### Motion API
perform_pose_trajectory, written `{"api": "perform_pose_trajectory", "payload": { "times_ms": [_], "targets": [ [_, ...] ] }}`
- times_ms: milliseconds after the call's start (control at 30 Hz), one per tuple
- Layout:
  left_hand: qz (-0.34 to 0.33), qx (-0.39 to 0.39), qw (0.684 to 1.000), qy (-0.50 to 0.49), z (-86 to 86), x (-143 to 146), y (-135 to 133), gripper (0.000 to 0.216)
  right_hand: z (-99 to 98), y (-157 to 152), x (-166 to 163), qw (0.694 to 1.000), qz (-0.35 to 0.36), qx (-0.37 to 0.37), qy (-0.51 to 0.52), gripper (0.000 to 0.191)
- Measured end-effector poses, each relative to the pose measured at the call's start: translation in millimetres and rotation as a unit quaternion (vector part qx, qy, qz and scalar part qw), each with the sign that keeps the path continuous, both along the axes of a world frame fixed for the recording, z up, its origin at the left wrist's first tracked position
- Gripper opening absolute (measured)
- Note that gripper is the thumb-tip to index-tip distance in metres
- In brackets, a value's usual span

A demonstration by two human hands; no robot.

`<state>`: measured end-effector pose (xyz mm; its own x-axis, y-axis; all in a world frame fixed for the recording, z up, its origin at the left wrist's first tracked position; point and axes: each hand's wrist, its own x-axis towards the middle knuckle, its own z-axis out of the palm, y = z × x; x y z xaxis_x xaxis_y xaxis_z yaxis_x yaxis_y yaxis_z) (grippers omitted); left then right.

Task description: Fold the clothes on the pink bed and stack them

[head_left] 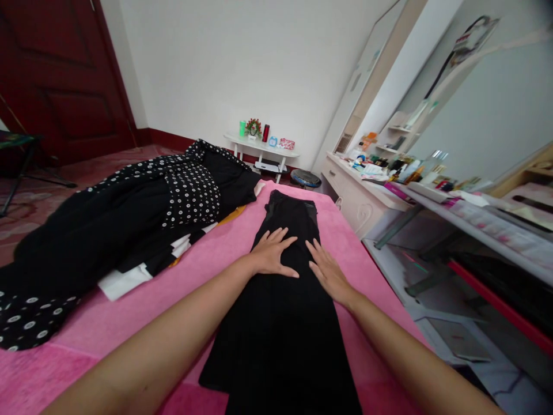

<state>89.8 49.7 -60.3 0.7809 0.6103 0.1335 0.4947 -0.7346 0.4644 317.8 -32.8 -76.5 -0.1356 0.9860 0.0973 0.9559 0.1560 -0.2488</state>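
We hold our left hand (273,253) splayed flat on the black trousers (285,328), our right hand (330,274) uncurled along their edge. They lie lengthwise on the pink blanket (374,323), near a polka-dot garment (192,196).

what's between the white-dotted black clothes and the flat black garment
In the head view, a pink fabric bedspread, crossed by the bare left forearm; white cloth and mustard-yellow cloth show beside the dotted clothes.

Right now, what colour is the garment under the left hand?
The garment is black, clearest in head view.
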Motion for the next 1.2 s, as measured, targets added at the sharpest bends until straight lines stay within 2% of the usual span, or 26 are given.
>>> {"api": "perform_pose_trajectory", "payload": {
  "times_ms": [133,300,433,600,733,867,900,967,1067,1200],
  "targets": [
    [-0.051,-0.016,0.999,-0.007,3.2,-20.0,-29.5,0.104,13.2,-51.4,-15.9,0.996,0.062,0.043,0.044,0.054],
    [-0.127,-0.041,0.989,-0.06,16.9,-60.5,-74.7,0.067,28.1,-101.1,-28.5,0.979,0.18,0.019,0.089,0.065],
    [-0.147,-0.031,0.985,-0.08,27.2,-76.3,-103.8,0.058,28.9,-112.4,-31.9,0.976,0.192,0.017,0.101,0.054],
    [-0.16,-0.002,0.985,-0.07,38.4,-69.7,-120.4,0.016,39.6,-112.0,-44.5,0.974,0.165,0.079,0.135,0.029],
    [-0.214,-0.037,0.976,-0.02,58.4,-72.3,-127.5,0.017,55.8,-128.8,-54.2,0.965,0.208,0.076,0.138,0.029],
    [-0.246,-0.128,0.961,0.021,80.3,-63.5,-116.8,0.019,56.7,-134.4,-55.0,0.946,0.23,0.076,0.217,0.033],
    [-0.236,-0.132,0.963,0.01,83.7,-54.9,-109.4,0.025,55.4,-131.6,-55.6,0.943,0.219,0.07,0.241,0.031],
    [-0.186,-0.087,0.978,-0.039,84.7,-30.2,-89.1,0.032,52.0,-122.5,-58.7,0.943,0.19,0.047,0.271,0.026],
    [-0.066,0.023,0.994,-0.079,68.7,13.4,-50.5,0.039,44.9,-106.5,-65.0,0.942,0.171,0.014,0.289,0.018],
    [0.071,0.081,0.994,0.01,24.3,51.5,-6.8,0.061,37.3,-84.2,-64.6,0.939,0.121,-0.041,0.319,0.026]
  ]
}}
